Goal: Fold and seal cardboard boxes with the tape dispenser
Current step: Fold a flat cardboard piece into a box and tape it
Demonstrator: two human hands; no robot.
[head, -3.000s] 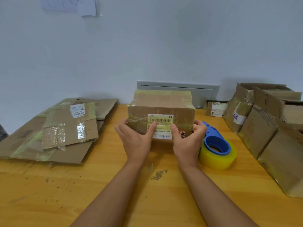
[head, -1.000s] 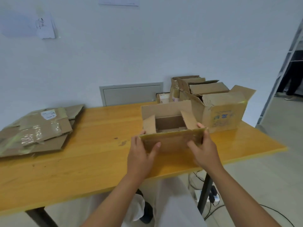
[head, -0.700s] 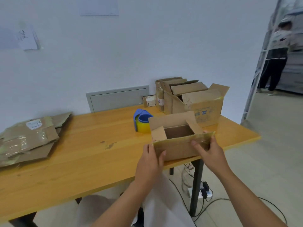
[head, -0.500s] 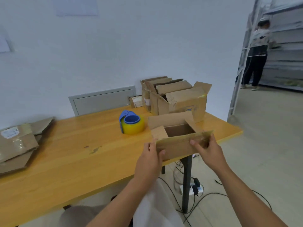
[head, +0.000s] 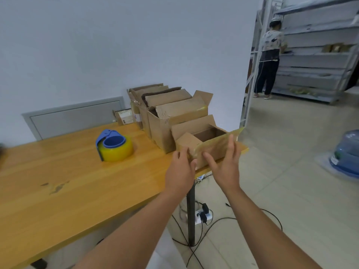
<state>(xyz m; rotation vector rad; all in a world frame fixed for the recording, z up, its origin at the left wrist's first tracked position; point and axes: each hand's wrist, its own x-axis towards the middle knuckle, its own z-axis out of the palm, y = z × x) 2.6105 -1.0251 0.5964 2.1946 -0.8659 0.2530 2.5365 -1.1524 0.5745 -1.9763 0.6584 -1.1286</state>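
A small open-topped cardboard box [head: 194, 126] stands at the right end of the wooden table [head: 77, 181], its flaps up and its inside empty. My left hand [head: 180, 169] is at the near left corner, thumb on the front face and fingers at the end flap. My right hand [head: 226, 164] lies flat against the near taped flap, fingers spread and pointing up. The tape dispenser [head: 114, 148], blue with a yellow roll, rests on the table to the left of the box, apart from both hands.
A row of larger open boxes [head: 174, 111] stands just behind the small box against the wall. The table edge and leg are right below my hands, with a power strip and cables [head: 202, 216] on the floor. A water bottle [head: 347, 152] and a person at shelves [head: 270, 55] are to the right.
The sealed box from three seconds ago is gone from view. I carried an open box rightward to the table's end, and my right hand has opened flat against its front flap.
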